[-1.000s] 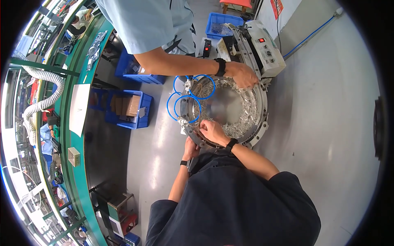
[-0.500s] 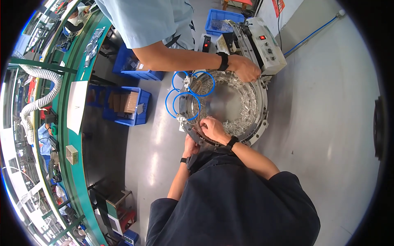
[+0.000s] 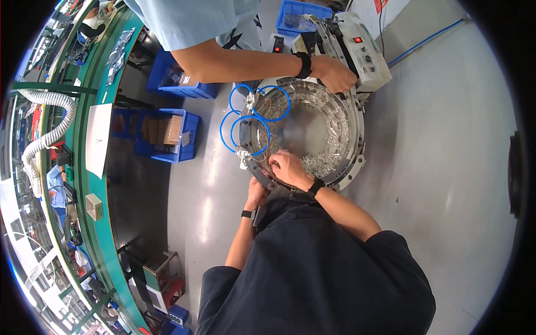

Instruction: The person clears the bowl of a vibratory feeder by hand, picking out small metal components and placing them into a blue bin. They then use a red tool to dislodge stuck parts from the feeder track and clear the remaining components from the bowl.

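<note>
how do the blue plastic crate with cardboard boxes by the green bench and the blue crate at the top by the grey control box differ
The blue plastic crate with cardboard boxes sits left of the round metal feeder bowl and holds brown cartons. The blue crate at the top lies beyond the bowl, beside the grey control box, and holds small pale loose parts. The first shows whole; the second is partly cut off by the picture's edge. Both are blue, rectangular and on the grey floor.

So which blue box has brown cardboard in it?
The blue box on the floor left of the round metal bowl. Brown cardboard sits inside it. The blue box at the top holds small pale bits instead.
</note>
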`<action>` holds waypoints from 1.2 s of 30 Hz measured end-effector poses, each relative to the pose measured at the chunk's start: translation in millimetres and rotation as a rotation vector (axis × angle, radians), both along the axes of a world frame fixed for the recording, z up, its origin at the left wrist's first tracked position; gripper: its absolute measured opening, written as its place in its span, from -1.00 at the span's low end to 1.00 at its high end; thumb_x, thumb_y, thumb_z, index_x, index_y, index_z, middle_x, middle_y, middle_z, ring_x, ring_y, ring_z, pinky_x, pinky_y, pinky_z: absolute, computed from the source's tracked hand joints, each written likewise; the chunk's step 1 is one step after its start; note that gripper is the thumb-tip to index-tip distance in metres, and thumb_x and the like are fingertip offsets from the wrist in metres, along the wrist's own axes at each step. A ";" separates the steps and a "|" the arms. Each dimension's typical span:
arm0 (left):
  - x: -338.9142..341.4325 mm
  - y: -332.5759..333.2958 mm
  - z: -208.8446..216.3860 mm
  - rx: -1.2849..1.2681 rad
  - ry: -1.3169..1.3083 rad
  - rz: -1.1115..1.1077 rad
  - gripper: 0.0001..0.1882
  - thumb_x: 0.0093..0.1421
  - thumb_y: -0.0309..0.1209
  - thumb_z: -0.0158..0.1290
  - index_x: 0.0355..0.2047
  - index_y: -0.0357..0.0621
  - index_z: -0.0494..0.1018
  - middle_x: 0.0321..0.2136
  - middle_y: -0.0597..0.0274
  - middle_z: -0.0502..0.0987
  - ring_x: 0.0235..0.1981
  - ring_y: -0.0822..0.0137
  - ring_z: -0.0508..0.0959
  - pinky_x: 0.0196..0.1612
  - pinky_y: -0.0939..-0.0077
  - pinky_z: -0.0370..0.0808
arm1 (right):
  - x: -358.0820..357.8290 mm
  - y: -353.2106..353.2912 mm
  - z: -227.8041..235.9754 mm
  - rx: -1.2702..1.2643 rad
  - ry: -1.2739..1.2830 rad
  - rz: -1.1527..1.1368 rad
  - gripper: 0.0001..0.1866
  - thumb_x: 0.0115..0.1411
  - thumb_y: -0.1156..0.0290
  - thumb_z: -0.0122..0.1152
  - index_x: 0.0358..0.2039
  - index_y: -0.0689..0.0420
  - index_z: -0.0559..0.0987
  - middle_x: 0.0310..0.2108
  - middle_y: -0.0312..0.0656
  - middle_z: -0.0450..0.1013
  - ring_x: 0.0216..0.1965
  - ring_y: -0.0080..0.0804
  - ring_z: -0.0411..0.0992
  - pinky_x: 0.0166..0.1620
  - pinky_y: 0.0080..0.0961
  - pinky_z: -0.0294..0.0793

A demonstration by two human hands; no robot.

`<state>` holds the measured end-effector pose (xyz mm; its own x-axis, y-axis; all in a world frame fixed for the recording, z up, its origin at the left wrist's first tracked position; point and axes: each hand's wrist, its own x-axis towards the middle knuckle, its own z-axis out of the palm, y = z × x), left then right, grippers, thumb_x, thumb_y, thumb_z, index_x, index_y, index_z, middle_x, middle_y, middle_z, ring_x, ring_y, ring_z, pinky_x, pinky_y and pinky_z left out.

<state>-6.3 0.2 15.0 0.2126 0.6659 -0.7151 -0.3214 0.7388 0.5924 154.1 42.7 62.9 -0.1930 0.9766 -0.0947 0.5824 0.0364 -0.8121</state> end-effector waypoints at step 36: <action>6.8 -2.0 10.9 -0.099 0.055 0.152 -0.91 0.26 -0.41 -0.08 -0.37 -0.12 0.36 -0.55 0.46 0.38 -0.59 0.62 0.35 -0.62 0.74 0.22 | 5.2 3.5 -15.3 -0.041 -0.056 -0.058 -0.89 0.02 0.46 0.13 -0.40 0.14 0.53 -0.41 -0.13 0.45 -0.40 -0.11 0.45 -0.34 -0.25 0.43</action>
<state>0.5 -1.8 25.9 0.0739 0.6132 -0.7865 -0.4029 0.7397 0.5389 159.3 46.1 47.6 -0.1297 0.9810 -0.1443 0.6273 -0.0315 -0.7781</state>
